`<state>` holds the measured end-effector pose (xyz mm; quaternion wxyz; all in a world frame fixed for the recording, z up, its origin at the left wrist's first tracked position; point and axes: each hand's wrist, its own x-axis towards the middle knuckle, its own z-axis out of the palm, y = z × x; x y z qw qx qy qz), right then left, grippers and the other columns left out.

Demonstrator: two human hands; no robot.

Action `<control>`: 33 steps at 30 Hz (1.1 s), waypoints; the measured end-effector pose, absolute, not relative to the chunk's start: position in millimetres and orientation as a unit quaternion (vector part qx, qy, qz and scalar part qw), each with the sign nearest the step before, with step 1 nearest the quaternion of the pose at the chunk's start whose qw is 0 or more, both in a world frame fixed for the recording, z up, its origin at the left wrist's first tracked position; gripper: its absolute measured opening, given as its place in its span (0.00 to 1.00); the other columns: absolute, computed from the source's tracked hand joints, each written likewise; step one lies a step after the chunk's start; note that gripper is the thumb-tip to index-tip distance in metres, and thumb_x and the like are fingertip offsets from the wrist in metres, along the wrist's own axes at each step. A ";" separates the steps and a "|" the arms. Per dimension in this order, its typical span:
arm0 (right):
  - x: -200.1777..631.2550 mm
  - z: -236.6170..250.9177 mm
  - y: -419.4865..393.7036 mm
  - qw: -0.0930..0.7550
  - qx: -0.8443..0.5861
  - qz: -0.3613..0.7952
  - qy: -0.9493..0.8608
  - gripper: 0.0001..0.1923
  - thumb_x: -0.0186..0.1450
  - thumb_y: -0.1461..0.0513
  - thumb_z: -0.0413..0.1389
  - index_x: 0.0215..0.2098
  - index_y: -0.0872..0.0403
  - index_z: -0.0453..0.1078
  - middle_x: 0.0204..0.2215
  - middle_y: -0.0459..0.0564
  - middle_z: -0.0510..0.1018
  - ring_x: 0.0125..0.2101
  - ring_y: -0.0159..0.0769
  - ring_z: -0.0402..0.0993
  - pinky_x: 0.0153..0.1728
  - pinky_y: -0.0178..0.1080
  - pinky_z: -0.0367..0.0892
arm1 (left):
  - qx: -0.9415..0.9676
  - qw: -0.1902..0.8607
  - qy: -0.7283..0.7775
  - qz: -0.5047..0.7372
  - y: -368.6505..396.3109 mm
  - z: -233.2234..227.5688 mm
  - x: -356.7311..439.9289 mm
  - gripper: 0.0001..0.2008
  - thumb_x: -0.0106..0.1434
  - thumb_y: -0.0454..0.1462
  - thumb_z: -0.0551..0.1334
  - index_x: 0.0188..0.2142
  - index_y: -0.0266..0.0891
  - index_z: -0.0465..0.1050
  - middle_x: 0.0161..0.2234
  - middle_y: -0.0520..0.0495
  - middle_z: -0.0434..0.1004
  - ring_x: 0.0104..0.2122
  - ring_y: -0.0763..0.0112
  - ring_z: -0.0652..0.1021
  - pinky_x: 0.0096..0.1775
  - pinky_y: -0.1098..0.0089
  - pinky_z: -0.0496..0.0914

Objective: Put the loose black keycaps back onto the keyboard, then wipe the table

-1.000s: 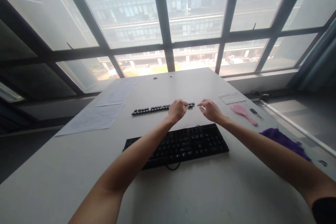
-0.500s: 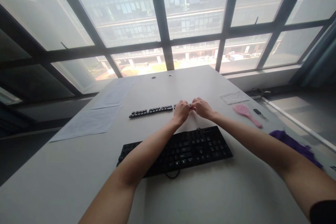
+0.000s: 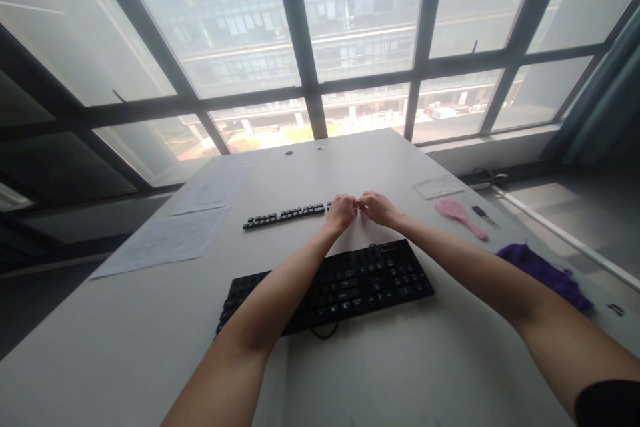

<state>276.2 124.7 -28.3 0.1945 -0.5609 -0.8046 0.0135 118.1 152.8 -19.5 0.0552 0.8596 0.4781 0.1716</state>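
Left hand [image 3: 341, 211] and right hand [image 3: 379, 207] together, fingertips meeting at the right end of the keycap row [image 3: 285, 215], mid-table toward the far edge; grip on a cap impossible to tell. Black keyboard [image 3: 330, 285] nearer, pink brush [image 3: 459, 217] toward the right edge.

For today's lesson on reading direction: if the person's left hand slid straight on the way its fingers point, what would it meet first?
The left hand points right, toward the right hand, whose fingertips almost touch it at the end of the row of loose keys. It would likely meet the right hand first, though a small key between them may be hidden.
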 end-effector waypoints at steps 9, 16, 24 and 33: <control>302.9 -17.3 75.5 0.310 -0.590 0.018 -0.745 0.07 0.67 0.66 0.56 0.37 0.56 0.78 0.36 0.53 0.81 0.35 0.37 0.76 0.39 0.36 0.67 | 0.857 0.127 0.451 0.212 116.7 -6.2 120.0 0.07 0.61 0.31 0.65 0.37 0.39 0.83 0.39 0.43 0.84 0.41 0.62 0.81 0.50 0.64 0.72; 340.3 -14.2 -24.3 0.434 -0.538 0.158 -0.705 0.06 0.64 0.59 0.61 0.33 0.52 0.78 0.30 0.49 0.82 0.31 0.38 0.77 0.34 0.39 0.72 | 0.863 0.248 0.358 0.257 10.6 1.5 114.2 0.08 0.59 0.35 0.70 0.39 0.43 0.84 0.35 0.50 0.85 0.33 0.67 0.81 0.39 0.69 0.73; 338.5 -22.7 -71.4 0.450 -0.501 0.195 -0.713 0.06 0.66 0.58 0.61 0.35 0.51 0.77 0.35 0.50 0.81 0.34 0.39 0.76 0.36 0.42 0.72 | 0.833 0.303 0.359 0.292 -14.1 -0.6 124.8 0.05 0.59 0.36 0.70 0.36 0.46 0.85 0.36 0.51 0.85 0.37 0.64 0.81 0.49 0.63 0.71; 335.5 -33.1 -61.1 0.456 -0.491 0.217 -0.710 0.04 0.66 0.61 0.60 0.36 0.51 0.78 0.35 0.49 0.82 0.37 0.39 0.77 0.40 0.41 0.71 | 0.838 0.275 0.358 0.305 -10.4 -15.4 132.6 0.05 0.62 0.36 0.68 0.35 0.46 0.85 0.36 0.51 0.85 0.37 0.65 0.80 0.51 0.61 0.69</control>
